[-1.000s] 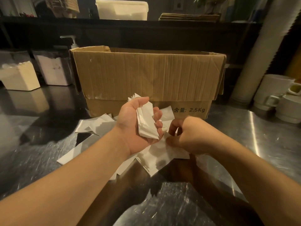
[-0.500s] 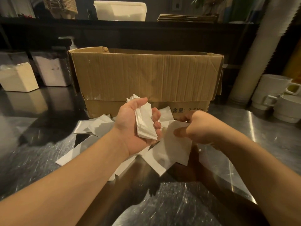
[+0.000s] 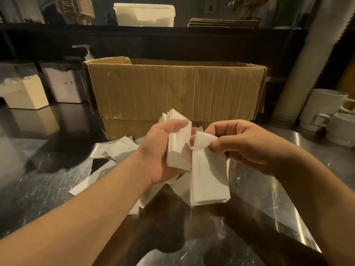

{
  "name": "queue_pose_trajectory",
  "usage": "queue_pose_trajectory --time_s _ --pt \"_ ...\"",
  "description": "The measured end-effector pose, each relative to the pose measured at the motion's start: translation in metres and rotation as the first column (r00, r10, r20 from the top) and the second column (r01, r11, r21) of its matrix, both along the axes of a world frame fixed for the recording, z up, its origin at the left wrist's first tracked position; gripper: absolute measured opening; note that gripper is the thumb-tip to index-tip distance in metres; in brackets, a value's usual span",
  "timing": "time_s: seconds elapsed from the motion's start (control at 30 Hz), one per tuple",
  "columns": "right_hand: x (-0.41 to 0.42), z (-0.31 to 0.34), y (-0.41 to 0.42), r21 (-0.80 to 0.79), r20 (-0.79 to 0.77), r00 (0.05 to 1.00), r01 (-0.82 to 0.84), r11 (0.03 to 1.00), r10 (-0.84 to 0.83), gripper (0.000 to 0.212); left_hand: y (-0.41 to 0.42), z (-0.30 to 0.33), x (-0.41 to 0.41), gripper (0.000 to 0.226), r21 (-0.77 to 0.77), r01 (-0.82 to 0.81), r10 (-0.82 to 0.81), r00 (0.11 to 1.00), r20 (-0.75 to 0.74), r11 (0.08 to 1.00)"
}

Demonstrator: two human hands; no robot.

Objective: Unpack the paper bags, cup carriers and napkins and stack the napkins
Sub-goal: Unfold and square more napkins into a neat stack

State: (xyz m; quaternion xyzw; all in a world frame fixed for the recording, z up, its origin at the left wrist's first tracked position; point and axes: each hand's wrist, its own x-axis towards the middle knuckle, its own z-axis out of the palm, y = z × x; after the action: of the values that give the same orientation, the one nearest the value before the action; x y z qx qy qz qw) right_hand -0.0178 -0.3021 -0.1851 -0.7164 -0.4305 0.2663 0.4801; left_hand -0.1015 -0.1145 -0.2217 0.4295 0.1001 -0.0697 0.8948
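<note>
So my left hand [image 3: 165,148] is wrapped around the napkin stack [image 3: 179,148], and my right hand [image 3: 244,144] fingers [image 3: 215,144] pinch a few fresh napkins [image 3: 209,175] right beside it. More loose napkins [image 3: 115,150] sit on the table [image 3: 48,179] by the cardboard box [image 3: 172,89]. Best bet, I think: line up the folded edges first, then slide them in flat, no crumpling.

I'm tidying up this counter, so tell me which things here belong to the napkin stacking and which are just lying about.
In the job:
napkin stack in left hand
napkins pinched by right hand
loose napkins on the counter
cardboard box

Lying about:
white mugs
pump bottle
white containers
</note>
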Motion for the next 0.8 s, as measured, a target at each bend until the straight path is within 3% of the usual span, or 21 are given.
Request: queue_pose_trajectory --time_s 0.07,0.17,0.33,0.47,0.67,0.8 --pt "0.0 -0.002 0.002 0.109 -0.033 0.999 -0.005 0.994 0.009 0.016 -0.001 -0.002 -0.001 0.05 0.072 0.1 -0.102 0.995 0.016 0.992" --pt "-0.001 -0.005 0.006 0.225 -0.021 0.996 0.093 0.97 -0.091 0.002 -0.003 -0.002 -0.001 0.05 0.132 0.1 -0.105 0.994 0.031 0.986" --pt "-0.001 -0.01 0.011 0.233 -0.034 0.946 0.32 0.918 -0.322 0.009 -0.007 0.002 -0.005 0.058 0.101 0.116 -0.123 0.99 0.071 0.988" --pt "-0.007 -0.014 0.017 0.262 -0.013 0.918 0.386 0.884 -0.397 0.008 -0.008 0.002 -0.008 0.074 0.071 0.217 -0.223 0.969 0.102 0.974" --pt "-0.014 -0.021 0.024 0.239 0.156 0.889 0.389 0.89 -0.431 0.025 -0.011 0.002 -0.009 0.042 0.039 0.165 -0.168 0.982 0.085 0.985" --pt "-0.015 -0.022 0.024 0.242 0.186 0.89 0.369 0.897 -0.416 0.022 -0.013 0.003 -0.011 0.035 0.06 0.154 -0.158 0.985 0.073 0.986"
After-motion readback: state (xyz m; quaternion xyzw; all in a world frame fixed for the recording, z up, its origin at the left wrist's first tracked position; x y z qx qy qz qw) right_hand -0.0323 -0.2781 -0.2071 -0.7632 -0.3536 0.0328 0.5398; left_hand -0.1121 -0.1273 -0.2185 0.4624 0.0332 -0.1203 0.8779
